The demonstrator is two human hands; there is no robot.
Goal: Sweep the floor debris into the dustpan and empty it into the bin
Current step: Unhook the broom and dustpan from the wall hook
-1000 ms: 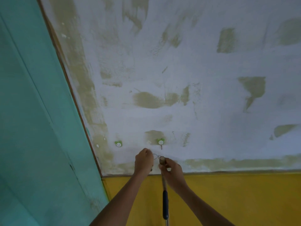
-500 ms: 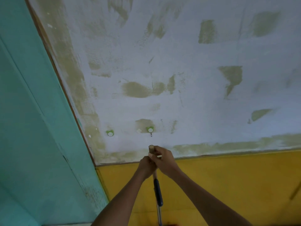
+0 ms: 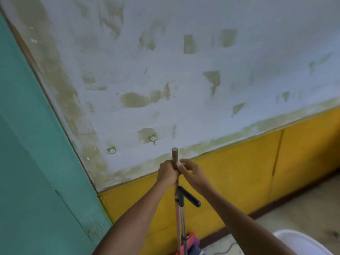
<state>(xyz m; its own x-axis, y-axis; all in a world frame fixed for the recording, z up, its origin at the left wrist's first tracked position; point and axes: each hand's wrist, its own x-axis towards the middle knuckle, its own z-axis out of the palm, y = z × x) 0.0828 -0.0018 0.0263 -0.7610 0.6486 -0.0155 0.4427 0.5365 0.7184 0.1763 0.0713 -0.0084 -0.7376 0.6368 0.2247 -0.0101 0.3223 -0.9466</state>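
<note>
Just below the right green wall hook (image 3: 153, 138), both hands meet on the upright wooden broom handle (image 3: 174, 157). The left hand (image 3: 167, 173) is wrapped around the handle below its bare top end; the right hand (image 3: 191, 174) pinches the same handle from the other side, fingers partly curled. Below the hands, a grey metal dustpan pole with a dark blue grip (image 3: 189, 198) runs beside the handle. Further down the handle, the red broom head (image 3: 191, 241) shows at the bottom edge. Right of the broom head, a white bin rim (image 3: 301, 240) stands on the floor (image 3: 303, 205). A second green hook (image 3: 111, 150) sits left of the first on the patchy white wall (image 3: 184, 70).
</note>
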